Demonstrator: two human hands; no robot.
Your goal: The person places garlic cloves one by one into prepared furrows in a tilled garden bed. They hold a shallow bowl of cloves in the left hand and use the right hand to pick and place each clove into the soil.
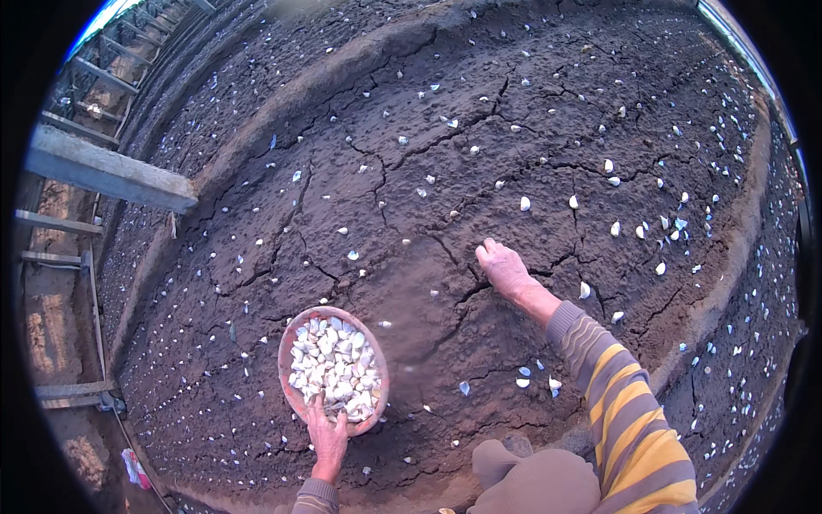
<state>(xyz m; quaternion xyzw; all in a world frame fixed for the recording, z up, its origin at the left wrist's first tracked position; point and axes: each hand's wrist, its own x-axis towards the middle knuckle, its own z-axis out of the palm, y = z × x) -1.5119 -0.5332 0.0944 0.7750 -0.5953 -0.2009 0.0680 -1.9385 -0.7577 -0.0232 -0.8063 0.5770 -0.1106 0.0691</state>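
Observation:
A round reddish bowl (pixel 383 385) full of white garlic cloves (pixel 334 360) sits on cracked brown soil at lower centre. My left hand (pixel 327 437) reaches over its near rim, fingertips among the cloves; whether it grips any is unclear. To the right of the bowl, my right hand (pixel 503 266) is held low over the soil with its fingers drawn together; whatever may be between the fingertips is hidden. Single cloves stand or lie in the soil around it, such as one clove (pixel 584 290) right of the wrist and another (pixel 525 203) beyond the hand.
Low earth ridges (pixel 257 128) border the bed at left and right. A concrete post (pixel 109 168) rises at the left edge, near a wooden frame (pixel 96 289). A pink and white packet (pixel 135 468) lies at lower left. My knee (pixel 546 482) is at the bottom.

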